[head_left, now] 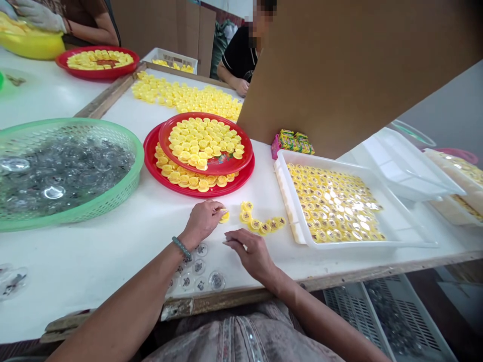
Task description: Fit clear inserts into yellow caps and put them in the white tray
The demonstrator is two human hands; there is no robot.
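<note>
Left hand [204,219]: Has fingers clamped on a small round yellow plastic piece [225,217], mostly covered by the fingertips, just above or on the white desk [94,261] (hard to say which, lol). Wears a green beaded bracelet [181,247].
Yellow piece in the fingers: Sits just beyond the right fingertips, on the side away from the body. Pretty much round, so no long axis to fuss over. Closest to the left hand, obviously.
Right hand [253,253]: Hangs low on the nearer side, pointing left. Seems to have thumb and index close together; honestly can't make out anything between them.
Clear round plastic discs with dark prints [198,266]: Lie near the front edge between both forearms, partly hidden behind the left wrist.
Curved row of printed round yellow pieces [255,224]: Starts just right of the left fingers, bends toward the body, ends just beside the tray.
Long white plastic tray [287,201]: Sits off to the right, packed with more printed yellow pieces.
Two stacked round red plates [245,163]: Stand behind the left hand, loaded with plain yellow pieces.
Mint-green perforated plastic basket [124,198]: Well left, heaped with clear discs.
In the way: Mainly the left wrist, over part of the clear discs.
</note>
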